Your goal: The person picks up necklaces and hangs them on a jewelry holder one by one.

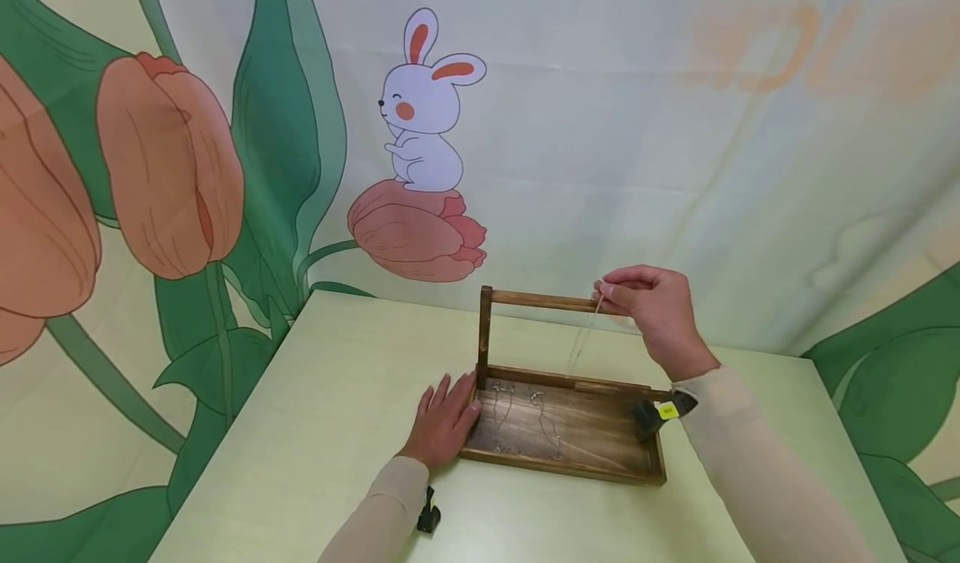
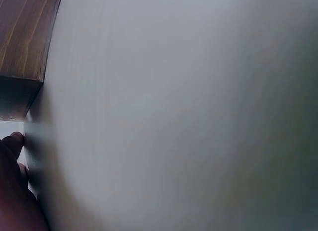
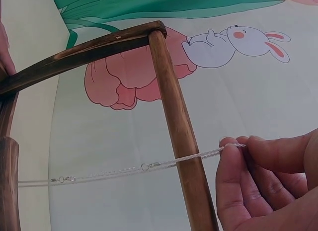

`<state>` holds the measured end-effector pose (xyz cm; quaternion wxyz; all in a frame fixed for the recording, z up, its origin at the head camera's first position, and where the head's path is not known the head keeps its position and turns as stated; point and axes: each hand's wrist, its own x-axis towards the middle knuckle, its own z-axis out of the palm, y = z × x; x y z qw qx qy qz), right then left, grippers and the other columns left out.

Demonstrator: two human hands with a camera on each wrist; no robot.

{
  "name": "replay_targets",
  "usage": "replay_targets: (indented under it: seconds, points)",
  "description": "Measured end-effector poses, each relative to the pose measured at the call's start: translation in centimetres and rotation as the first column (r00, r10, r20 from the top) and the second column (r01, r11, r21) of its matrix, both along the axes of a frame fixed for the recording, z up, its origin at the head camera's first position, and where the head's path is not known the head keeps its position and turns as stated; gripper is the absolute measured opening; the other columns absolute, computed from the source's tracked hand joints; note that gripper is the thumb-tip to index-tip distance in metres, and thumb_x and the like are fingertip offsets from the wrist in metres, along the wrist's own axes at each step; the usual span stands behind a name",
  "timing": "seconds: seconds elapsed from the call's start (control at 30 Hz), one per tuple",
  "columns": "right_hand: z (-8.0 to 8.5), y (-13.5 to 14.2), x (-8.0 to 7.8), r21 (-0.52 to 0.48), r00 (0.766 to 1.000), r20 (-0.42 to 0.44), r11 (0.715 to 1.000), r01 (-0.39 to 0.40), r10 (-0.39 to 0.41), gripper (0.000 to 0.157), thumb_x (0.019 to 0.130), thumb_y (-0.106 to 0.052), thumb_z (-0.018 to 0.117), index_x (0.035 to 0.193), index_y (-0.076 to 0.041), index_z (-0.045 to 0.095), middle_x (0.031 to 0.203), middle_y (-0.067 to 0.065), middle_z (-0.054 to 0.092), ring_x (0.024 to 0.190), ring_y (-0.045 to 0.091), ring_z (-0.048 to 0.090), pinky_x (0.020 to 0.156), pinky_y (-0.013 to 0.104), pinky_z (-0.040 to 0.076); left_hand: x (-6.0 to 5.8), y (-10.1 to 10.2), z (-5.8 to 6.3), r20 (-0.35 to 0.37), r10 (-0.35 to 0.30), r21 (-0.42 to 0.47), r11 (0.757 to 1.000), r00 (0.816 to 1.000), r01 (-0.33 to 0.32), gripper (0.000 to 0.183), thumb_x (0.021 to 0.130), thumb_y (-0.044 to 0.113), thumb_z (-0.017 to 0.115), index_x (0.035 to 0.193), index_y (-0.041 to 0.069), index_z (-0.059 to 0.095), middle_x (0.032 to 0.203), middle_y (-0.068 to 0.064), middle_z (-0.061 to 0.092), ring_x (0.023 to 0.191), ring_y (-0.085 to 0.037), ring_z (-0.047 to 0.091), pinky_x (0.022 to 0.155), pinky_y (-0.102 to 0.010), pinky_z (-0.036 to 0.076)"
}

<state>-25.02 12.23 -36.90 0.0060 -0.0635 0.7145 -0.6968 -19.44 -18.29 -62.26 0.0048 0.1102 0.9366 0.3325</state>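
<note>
My right hand [image 1: 663, 317] pinches a thin silver chain necklace [image 3: 208, 152] between thumb and fingertips, up by the handle bar [image 1: 543, 301] of a brown wooden tray [image 1: 555, 465]. From the pinch the necklace hangs in a doubled strand, its small clasp showing in the right wrist view, and its lower end drops toward the tray's back wall. Fingers spread, my left hand [image 1: 442, 421] rests against the tray's left end. Inside the tray, on its left half, lie more fine chains [image 1: 557, 438]. The left wrist view catches only part of the left hand and a tray corner [image 2: 25, 57].
The tray stands on a pale table [image 1: 300, 430]. An upright post [image 1: 484, 330] carries the handle at the left end. Behind the table hangs a backdrop [image 1: 600, 171] printed with tulips and a white rabbit. Black wrist cameras are strapped to both sleeves.
</note>
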Motion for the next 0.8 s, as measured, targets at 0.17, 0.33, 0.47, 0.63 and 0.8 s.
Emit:
replay_targets:
  seconds: [0.17, 0.33, 0.47, 0.63, 0.8]
  points:
    - [0.0, -0.5, -0.1, 0.026, 1.0, -0.001, 1.0, -0.003, 0.003, 0.025, 0.096, -0.001, 0.071, 0.115, 0.015, 0.067, 0.092, -0.002, 0.08, 0.087, 0.013, 0.08, 0.088, 0.036, 0.064, 0.0, 0.0, 0.0, 0.002, 0.002, -0.015, 1.0, 1.0, -0.002, 0.06, 0.112, 0.044, 0.037, 0.167, 0.021, 0.026, 0.172, -0.004, 0.034, 0.164, -0.035, 0.018, 0.133, -0.057, 0.009]
    - [0.0, -1.0, -0.2, 0.03, 1.0, 0.012, 1.0, 0.003, -0.003, 0.026, 0.096, -0.002, 0.072, 0.116, 0.014, 0.067, 0.092, -0.001, 0.08, 0.088, 0.014, 0.08, 0.087, 0.034, 0.064, 0.1, 0.0, 0.1, -0.007, 0.003, -0.005, 1.0, 1.0, -0.003, 0.06, 0.112, 0.044, 0.038, 0.167, 0.02, 0.028, 0.171, -0.006, 0.036, 0.163, -0.037, 0.02, 0.132, -0.059, 0.01]
    - [0.0, -1.2, -0.2, 0.024, 1.0, 0.018, 1.0, -0.002, 0.002, 0.027, 0.095, -0.004, 0.074, 0.115, 0.013, 0.067, 0.093, 0.001, 0.081, 0.088, 0.014, 0.08, 0.088, 0.034, 0.064, 0.1, -0.1, 0.0, -0.01, 0.0, -0.007, 1.0, 1.0, 0.0, 0.06, 0.112, 0.044, 0.037, 0.167, 0.02, 0.028, 0.17, -0.007, 0.036, 0.163, -0.038, 0.02, 0.132, -0.059, 0.011]
    - [0.0, -1.5, 0.0, 0.022, 1.0, 0.01, 0.999, -0.023, 0.023, 0.027, 0.096, -0.004, 0.073, 0.116, 0.013, 0.067, 0.094, 0.0, 0.081, 0.088, 0.013, 0.08, 0.087, 0.033, 0.065, 0.1, -0.1, -0.4, -0.015, 0.002, -0.018, 1.0, 1.0, -0.002, 0.06, 0.112, 0.045, 0.036, 0.167, 0.021, 0.028, 0.17, -0.006, 0.037, 0.163, -0.037, 0.02, 0.132, -0.059, 0.011]
    - [0.1, -1.8, -0.1, 0.048, 1.0, 0.006, 0.999, -0.025, 0.025, 0.026, 0.096, -0.004, 0.072, 0.117, 0.012, 0.067, 0.095, 0.001, 0.08, 0.087, 0.011, 0.079, 0.087, 0.034, 0.065, 0.0, -0.1, -0.3, -0.018, 0.007, -0.013, 1.0, 1.0, -0.007, 0.061, 0.112, 0.046, 0.036, 0.167, 0.021, 0.028, 0.171, -0.005, 0.036, 0.163, -0.036, 0.02, 0.132, -0.059, 0.011]
